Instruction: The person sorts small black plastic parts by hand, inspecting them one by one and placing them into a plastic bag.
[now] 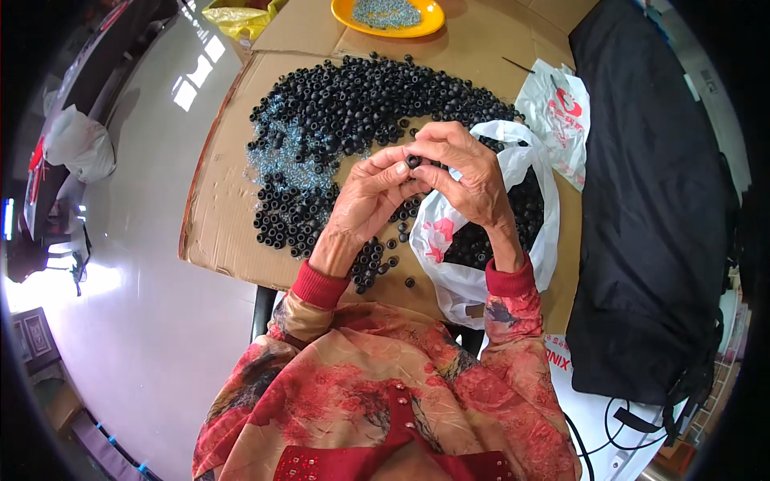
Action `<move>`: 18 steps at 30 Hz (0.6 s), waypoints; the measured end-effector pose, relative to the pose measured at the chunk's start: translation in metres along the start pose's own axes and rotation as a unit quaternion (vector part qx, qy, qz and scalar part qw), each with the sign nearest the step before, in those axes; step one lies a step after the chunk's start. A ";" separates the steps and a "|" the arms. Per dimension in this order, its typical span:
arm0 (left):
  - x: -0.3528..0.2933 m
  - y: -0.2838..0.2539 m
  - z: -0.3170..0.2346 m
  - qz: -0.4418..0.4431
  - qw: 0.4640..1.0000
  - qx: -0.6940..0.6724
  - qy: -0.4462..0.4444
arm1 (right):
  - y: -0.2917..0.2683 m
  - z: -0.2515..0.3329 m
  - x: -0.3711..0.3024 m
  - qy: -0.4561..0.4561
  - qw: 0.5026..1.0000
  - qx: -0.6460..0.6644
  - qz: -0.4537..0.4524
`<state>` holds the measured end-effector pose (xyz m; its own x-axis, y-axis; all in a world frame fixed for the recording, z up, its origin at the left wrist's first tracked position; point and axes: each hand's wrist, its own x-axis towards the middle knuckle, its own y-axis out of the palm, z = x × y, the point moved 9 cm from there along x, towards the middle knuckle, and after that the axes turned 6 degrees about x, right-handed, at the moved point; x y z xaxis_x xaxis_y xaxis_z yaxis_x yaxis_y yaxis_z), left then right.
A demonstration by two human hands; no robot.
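Left hand: my left hand (pixel 365 200) is raised over the cardboard, fingers curled in, thumb and fingertips pinched on the ring from its left side.
Right hand: my right hand (pixel 465 172) meets it from the other side, fingers bent over the top, tips pressed on the same ring.
Hands together: I see both hands joined at the fingertips, clamped on one small part between them.
Ring: a small black ring (pixel 414 161), round with a hole through it, sits right at the meeting of my fingertips, partly covered by them.
Pile: a broad pile (pixel 369 100) of like black rings lies just beyond my hands and spreads round to the left of my left hand.
Metal bits: small silvery metal bits (pixel 285 156), too small to tell their kind, are mixed in on the left of the pile.
Loose rings: a few loose rings (pixel 373 260) lie under my left wrist.
Bag: a white plastic bag (pixel 457 276), open and filled with black rings, lies beneath my right hand and wrist.
Cardboard: a flat brown cardboard (pixel 220 228) sheet bears it all.
Dish: an orange dish (pixel 345 12) with silvery bits stands well beyond the pile.
Cloth: a black cloth (pixel 650 200) lies well right of my right hand.
Second bag: a white bag with red print (pixel 557 112) lies just right of the pile.
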<state>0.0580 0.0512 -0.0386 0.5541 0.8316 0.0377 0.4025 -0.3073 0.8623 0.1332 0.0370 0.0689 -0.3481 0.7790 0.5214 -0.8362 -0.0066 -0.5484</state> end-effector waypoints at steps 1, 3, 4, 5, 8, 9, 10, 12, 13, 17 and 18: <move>0.000 -0.002 0.001 -0.009 1.000 0.006 -0.004 | 0.000 0.000 0.000 0.000 1.000 0.000 0.000; 0.000 -0.001 0.002 -0.010 1.000 0.004 -0.008 | 0.001 0.002 0.000 -0.009 1.000 -0.024 0.000; 0.001 0.001 0.004 -0.010 1.000 0.001 -0.011 | 0.001 0.001 -0.001 -0.009 1.000 -0.025 0.000; 0.001 0.002 0.006 -0.009 1.000 0.001 -0.012 | -0.001 0.000 -0.002 -0.005 1.000 -0.012 -0.011; 0.002 0.012 0.013 0.025 0.996 -0.086 -0.024 | -0.005 -0.003 -0.005 0.002 0.999 0.001 -0.032; 0.002 0.012 0.016 0.014 0.995 -0.091 -0.034 | -0.007 -0.004 -0.006 0.005 0.999 0.001 -0.041; 0.003 0.012 0.020 0.003 0.994 -0.097 -0.045 | -0.007 -0.006 -0.007 0.006 0.999 0.000 -0.042; 0.004 0.013 0.025 0.001 0.993 -0.104 -0.057 | -0.011 -0.005 -0.008 -0.015 0.998 -0.043 -0.054; 0.005 0.012 0.028 -0.002 0.991 -0.111 -0.068 | -0.011 -0.006 -0.008 -0.014 0.997 -0.043 -0.055; 0.004 0.010 0.029 -0.010 0.994 -0.093 -0.059 | -0.012 -0.010 -0.010 -0.011 0.997 -0.030 -0.067; 0.004 0.008 0.028 -0.013 0.995 -0.090 -0.050 | -0.012 -0.012 -0.011 -0.005 0.997 -0.009 -0.075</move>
<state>0.0840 0.0393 -0.0451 0.6180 0.7857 -0.0280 0.2857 -0.1913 0.9390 0.1521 0.0361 0.0625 -0.2247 0.7639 0.6050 -0.8711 0.1207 -0.4760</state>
